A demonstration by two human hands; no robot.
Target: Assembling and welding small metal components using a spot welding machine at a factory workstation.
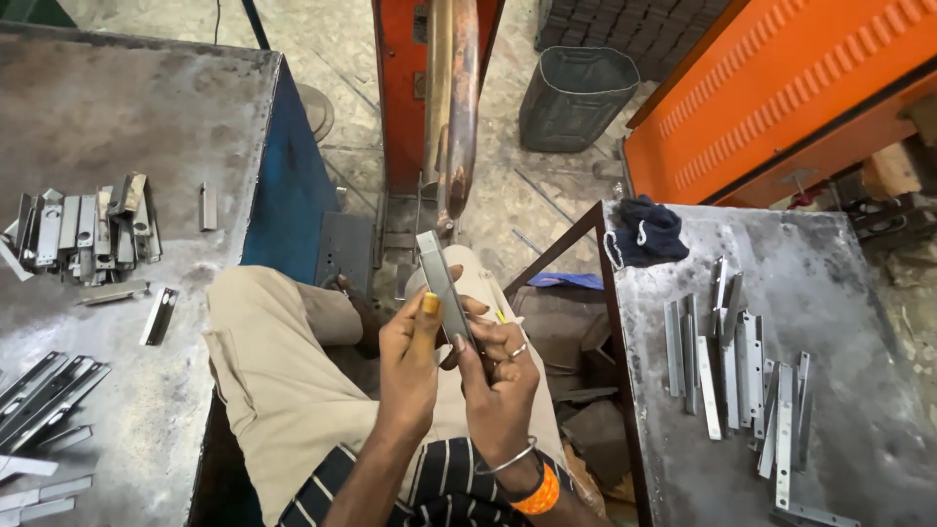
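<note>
Both hands grip one flat metal strip (444,283) over the lap: left hand (410,356) closes around its lower half, right hand (498,376) pinches its right edge. Open floor lies at twelve o'clock. Roughly fifteen strips (742,381) crowd the right table (859,283) at three o'clock.

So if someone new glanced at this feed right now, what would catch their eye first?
Probably the long grey metal strip held upright at centre by the left hand and right hand. Next, the bright orange machine housing at upper right, then the loose metal strips on the right table.
</note>
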